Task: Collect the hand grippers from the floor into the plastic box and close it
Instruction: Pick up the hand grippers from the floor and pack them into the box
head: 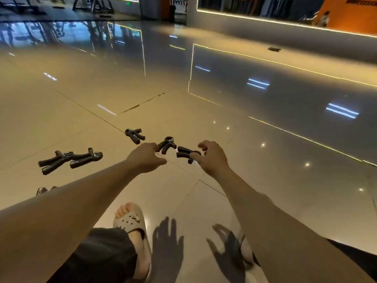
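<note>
**Both hands down on two grippers, ahead of the sandal**

Nearest to me is the beige sandal (130,221) on the person's foot, flat on the glossy tiled floor (265,180). I place everything else from it.

Left of the sandal and slightly ahead, a half-hidden gripper (41,189) peeks out from behind the left forearm.

Straight ahead of the sandal, both arms reach out and down. The right hand (212,158) is ahead and to the right of the sandal. Its thumb and forefinger pinch the looped end of the right gripper (186,153), and its other fingers are curled above it.

The left hand (145,158) is directly ahead of the sandal, with its fingers curled at the handle of the centre gripper (166,145). The back of the hand hides the contact, so I cannot tell whether it has actually closed on the handle. The right gripper and the centre gripper lie almost tip to tip between the hands.

Far to the left of the sandal, level with the hands, the outer-left gripper (54,162) and the inner-left gripper (85,158) lie touching, side by side.

Just beyond the left hand lies the far gripper (134,134), with nothing touching it.

Much farther off, ahead and to the right of the sandal, a small dark object (274,49) sits near a lit wall strip (265,20). It is too distant for me to identify.
</note>
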Motion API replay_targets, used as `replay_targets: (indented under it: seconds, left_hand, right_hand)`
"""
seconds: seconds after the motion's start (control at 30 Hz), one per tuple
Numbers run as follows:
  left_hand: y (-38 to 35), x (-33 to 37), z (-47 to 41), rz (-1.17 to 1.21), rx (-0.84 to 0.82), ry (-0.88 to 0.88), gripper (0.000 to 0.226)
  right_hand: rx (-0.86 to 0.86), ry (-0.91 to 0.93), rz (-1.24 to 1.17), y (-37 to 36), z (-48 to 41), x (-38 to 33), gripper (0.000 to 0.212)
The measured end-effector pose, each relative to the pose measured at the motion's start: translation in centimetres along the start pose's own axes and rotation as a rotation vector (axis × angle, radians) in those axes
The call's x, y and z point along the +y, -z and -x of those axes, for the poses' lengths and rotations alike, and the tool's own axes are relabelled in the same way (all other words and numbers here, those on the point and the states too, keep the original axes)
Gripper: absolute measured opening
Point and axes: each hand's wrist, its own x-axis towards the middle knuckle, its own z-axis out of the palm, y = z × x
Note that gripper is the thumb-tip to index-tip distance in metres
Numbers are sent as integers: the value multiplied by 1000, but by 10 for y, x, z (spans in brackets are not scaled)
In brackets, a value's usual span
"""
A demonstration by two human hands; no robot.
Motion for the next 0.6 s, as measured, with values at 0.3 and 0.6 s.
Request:
replay_targets:
  seconds: [0.3,0.6]
  left_hand:
    - [-59,-42,-168,72,14,157,81]
    - [-129,-77,-309,193,6,253,96]
  right_hand:
    - [-177,-48,83,-81,-157,73,58]
    - [-242,-40,86,-166,-282,140,62]
